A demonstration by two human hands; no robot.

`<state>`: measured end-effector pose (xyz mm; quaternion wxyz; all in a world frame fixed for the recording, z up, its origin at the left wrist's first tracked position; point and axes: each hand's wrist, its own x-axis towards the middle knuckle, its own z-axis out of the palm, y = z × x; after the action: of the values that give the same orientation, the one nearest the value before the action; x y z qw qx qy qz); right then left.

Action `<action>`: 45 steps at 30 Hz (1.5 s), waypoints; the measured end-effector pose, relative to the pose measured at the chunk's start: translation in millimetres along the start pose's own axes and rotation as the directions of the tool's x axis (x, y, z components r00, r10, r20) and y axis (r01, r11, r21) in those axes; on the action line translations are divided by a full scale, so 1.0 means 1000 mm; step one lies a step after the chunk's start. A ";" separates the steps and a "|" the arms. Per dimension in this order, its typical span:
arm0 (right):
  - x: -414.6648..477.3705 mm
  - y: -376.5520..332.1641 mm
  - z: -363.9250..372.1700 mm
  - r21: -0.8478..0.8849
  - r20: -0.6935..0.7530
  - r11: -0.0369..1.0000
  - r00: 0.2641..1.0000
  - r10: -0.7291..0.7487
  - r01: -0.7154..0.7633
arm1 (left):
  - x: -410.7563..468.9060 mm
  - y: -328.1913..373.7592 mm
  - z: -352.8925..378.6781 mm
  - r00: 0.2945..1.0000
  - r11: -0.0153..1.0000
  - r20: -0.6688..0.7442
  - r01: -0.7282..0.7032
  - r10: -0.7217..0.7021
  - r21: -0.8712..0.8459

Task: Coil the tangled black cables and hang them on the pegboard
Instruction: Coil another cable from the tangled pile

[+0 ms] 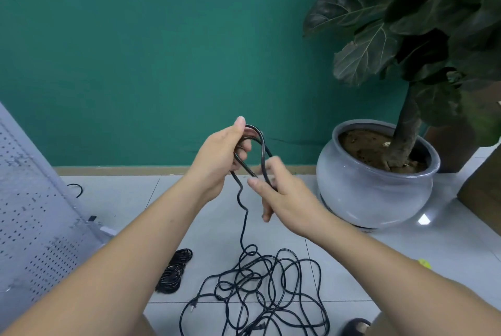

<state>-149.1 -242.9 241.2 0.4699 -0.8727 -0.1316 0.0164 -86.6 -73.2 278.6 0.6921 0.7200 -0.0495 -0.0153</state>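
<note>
cable loop (260,137) clasped in left grip (217,158) and right grip (286,196)

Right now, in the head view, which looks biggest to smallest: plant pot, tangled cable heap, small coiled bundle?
1-2. plant pot and tangled cable heap: alike; heap is nearer, so unranked.
3. coiled bundle: clearly smallest.

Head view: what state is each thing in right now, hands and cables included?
Tangled black cable: one loop raised, the rest heaped on the floor.
Left hand: grips the top of the loop.
Right hand: holds the loop's lower side.
Small coiled black cable bundle: lies on the floor, unhung.
White perforated pegboard: leaning at left.
</note>
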 end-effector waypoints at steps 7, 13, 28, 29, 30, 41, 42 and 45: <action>0.009 -0.005 -0.001 -0.160 -0.375 0.985 0.920 -0.115 0.058 | -0.007 0.013 0.002 0.999 0.971 0.050 0.022 -0.011 -0.240; 0.018 -0.009 -0.006 -0.500 -0.356 0.866 0.904 -0.236 0.029 | -0.009 0.018 -0.002 0.999 0.970 0.018 -0.046 0.051 -0.241; 0.023 -0.009 0.023 0.257 0.008 0.964 0.998 0.065 -0.065 | -0.012 0.018 0.003 0.989 0.951 -0.011 -0.143 0.146 -0.275; 0.022 -0.009 0.025 0.263 0.027 0.961 0.997 0.076 -0.081 | -0.012 0.018 0.004 0.989 0.950 -0.005 -0.142 0.146 -0.279; 0.021 -0.010 0.025 0.263 0.054 0.960 0.995 0.081 -0.093 | -0.013 0.019 0.005 0.989 0.949 0.000 -0.141 0.147 -0.282; 0.015 -0.017 0.033 0.133 0.205 0.979 0.970 0.128 -0.157 | -0.012 0.023 0.012 0.998 0.907 -0.002 -0.065 0.070 -0.415; 0.015 -0.016 0.033 0.186 0.245 0.967 0.962 0.123 -0.171 | -0.011 0.024 0.011 0.998 0.903 -0.005 -0.060 0.064 -0.424; 0.015 -0.014 0.035 0.258 0.270 0.950 0.957 0.106 -0.178 | -0.007 0.027 0.007 0.998 0.898 -0.013 -0.061 0.061 -0.436</action>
<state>-142.6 -203.3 235.1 0.5655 -0.7954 -0.1233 0.1799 -95.6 -80.7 305.0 0.8357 0.5450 -0.0676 -0.0045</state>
